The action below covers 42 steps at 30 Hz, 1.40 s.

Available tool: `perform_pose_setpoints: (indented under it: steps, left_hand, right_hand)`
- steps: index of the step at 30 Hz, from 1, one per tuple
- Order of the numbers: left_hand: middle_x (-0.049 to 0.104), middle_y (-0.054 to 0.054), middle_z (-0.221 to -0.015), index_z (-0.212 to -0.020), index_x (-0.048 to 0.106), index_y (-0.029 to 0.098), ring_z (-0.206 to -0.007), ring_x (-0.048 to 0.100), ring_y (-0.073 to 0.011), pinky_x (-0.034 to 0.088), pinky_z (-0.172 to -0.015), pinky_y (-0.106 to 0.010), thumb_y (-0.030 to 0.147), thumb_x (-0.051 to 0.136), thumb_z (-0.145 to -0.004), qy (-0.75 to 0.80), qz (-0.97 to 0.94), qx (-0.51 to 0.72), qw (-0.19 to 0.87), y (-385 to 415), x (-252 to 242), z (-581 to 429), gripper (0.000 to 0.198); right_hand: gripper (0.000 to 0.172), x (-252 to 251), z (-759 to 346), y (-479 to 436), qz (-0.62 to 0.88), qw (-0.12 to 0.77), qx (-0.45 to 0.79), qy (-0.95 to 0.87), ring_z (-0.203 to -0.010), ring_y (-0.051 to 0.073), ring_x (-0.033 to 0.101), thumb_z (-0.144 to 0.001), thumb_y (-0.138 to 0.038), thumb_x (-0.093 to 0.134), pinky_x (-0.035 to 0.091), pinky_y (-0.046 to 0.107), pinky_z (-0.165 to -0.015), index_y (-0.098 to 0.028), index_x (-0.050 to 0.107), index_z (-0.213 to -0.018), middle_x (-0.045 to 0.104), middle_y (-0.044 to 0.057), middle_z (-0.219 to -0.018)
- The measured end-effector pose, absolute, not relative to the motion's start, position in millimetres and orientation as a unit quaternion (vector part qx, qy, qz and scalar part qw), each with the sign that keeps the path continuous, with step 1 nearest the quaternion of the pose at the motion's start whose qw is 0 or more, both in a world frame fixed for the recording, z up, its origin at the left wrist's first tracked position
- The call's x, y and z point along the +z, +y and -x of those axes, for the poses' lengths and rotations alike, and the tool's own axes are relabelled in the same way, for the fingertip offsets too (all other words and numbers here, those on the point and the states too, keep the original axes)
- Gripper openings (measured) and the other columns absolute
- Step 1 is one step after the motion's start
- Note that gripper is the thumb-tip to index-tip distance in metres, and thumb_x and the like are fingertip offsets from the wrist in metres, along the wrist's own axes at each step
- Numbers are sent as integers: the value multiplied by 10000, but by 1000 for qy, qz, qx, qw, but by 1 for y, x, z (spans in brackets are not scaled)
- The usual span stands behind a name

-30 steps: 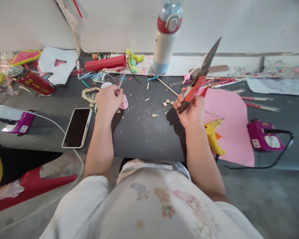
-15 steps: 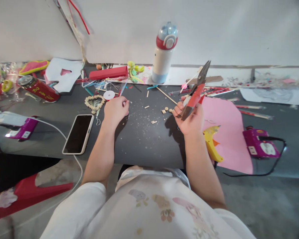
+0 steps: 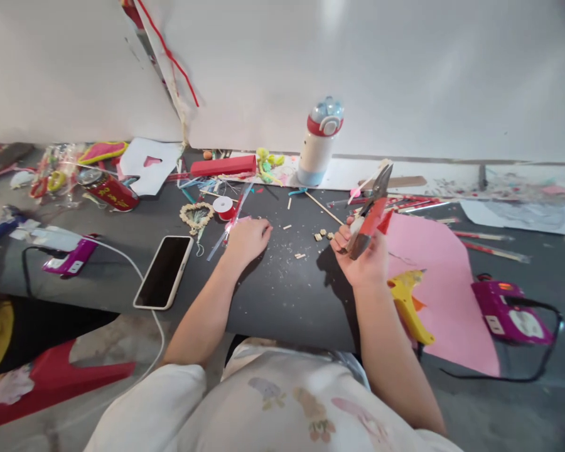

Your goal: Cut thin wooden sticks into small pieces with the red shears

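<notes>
My right hand (image 3: 365,254) is wrapped round a pair of red-handled pliers (image 3: 370,220), raised over the table with the dark pointed jaws upward. A small whitish bit shows by those fingers, too unclear to name. Left of it, my left hand (image 3: 250,238) rests back-up on the grey tabletop, fingers curled under; anything beneath them is hidden. Beside its wrist lie a clear plastic strip (image 3: 216,246) and a white-and-red spool (image 3: 224,207). A heart-shaped beaded piece (image 3: 196,216) lies further left. Between the hands are small wooden cubes (image 3: 321,236) and cut stick pieces (image 3: 300,255).
A phone (image 3: 164,273) lies left of my forearm. A bottle (image 3: 320,141) stands at the back; a tipped red can (image 3: 110,190) is at left. On the right, a yellow glue gun (image 3: 409,304) lies on pink sheet (image 3: 456,276) beside a purple power box (image 3: 511,311).
The camera view has shifted, so the table appears lower and further right. My left hand has slid slightly right, away from the spool, showing more of the clear strip. The pliers stay in my right hand.
</notes>
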<state>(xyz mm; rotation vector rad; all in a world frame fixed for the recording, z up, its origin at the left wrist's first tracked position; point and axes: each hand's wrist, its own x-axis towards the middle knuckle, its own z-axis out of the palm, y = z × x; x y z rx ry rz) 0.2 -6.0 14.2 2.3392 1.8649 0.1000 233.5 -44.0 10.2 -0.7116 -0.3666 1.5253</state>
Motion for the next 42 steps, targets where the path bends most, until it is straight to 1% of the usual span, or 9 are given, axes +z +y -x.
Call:
perform_pose_setpoints:
  steps: [6, 13, 17, 20, 24, 27, 29, 33, 42]
  left_hand:
    - [766, -81, -1030, -1066, 704, 223, -958, 710, -257, 489, -756, -349, 314, 370, -986, 606, -781, 49, 143, -6, 10, -3, 356]
    - [759, -55, -1099, -1074, 706, 232, -1017, 697, -239, 502, -845, -348, 295, 398, -982, 586, -782, 86, 195, -5, 34, -2, 327]
    - [756, -62, -1010, -1012, 709, 230, -939, 682, -233, 503, -817, -352, 323, 386, -975, 629, -760, 90, 139, 20, 65, 24, 339]
    - [726, -110, -1091, -1057, 714, 208, -1032, 646, -260, 493, -884, -381, 249, 357, -950, 686, -723, 72, 38, 59, 77, 58, 376]
    - [623, -173, -1318, -1149, 726, 176, -1278, 489, -368, 440, -1002, -493, 176, 452, -853, 731, -680, -47, -3, 114, 67, 98, 403]
    - [427, -103, -1564, -1168, 725, 231, -1442, 289, -391, 340, -1098, -573, 190, 520, -818, 734, -672, -98, 29, 138, 52, 111, 408]
    - [358, -56, -1615, -1213, 700, 260, -1475, 235, -377, 280, -1138, -590, 210, 528, -821, 734, -670, -99, 52, 147, 45, 115, 431]
    - [402, -48, -1593, -1306, 631, 268, -1462, 286, -342, 282, -1145, -578, 199, 479, -825, 735, -675, -43, 47, 153, 44, 122, 509]
    - [363, -86, -1607, -1465, 459, 206, -1407, 339, -389, 327, -1098, -609, 230, 383, -867, 755, -651, 69, -26, 144, 96, 156, 603]
  right_hand:
    - [103, 5, -226, -45, 319, 625, 699, -138, -520, 102, 414, -785, -289, 585, 399, 223, -496, -203, 628, -822, 431, -28, -615]
    - [213, -2, -220, -49, 315, 588, 727, -160, -541, 120, 390, -789, -416, 632, 408, 262, -501, -220, 645, -871, 391, -24, -674]
    - [183, -2, -217, -51, 321, 570, 742, -146, -554, 131, 384, -801, -390, 619, 399, 276, -506, -222, 651, -865, 399, -10, -685]
    - [195, 0, -215, -53, 331, 554, 747, -161, -552, 136, 382, -804, -412, 617, 398, 283, -508, -232, 647, -872, 408, -5, -684]
    - [248, 0, -213, -53, 342, 540, 751, -165, -542, 123, 379, -771, -454, 674, 388, 266, -512, -236, 652, -888, 416, -10, -673]
    - [255, -1, -212, -53, 344, 537, 754, -158, -548, 126, 380, -772, -462, 683, 387, 269, -518, -241, 655, -897, 415, -11, -671]
    - [237, -2, -212, -52, 340, 538, 757, -153, -554, 129, 376, -795, -453, 663, 387, 274, -524, -243, 656, -907, 412, -9, -678]
    - [223, -3, -213, -52, 337, 541, 757, -142, -563, 127, 368, -808, -439, 650, 381, 268, -527, -237, 660, -901, 407, -8, -686]
    - [252, -1, -212, -52, 346, 540, 752, -151, -557, 125, 386, -802, -459, 655, 396, 263, -522, -231, 640, -908, 403, -14, -685]
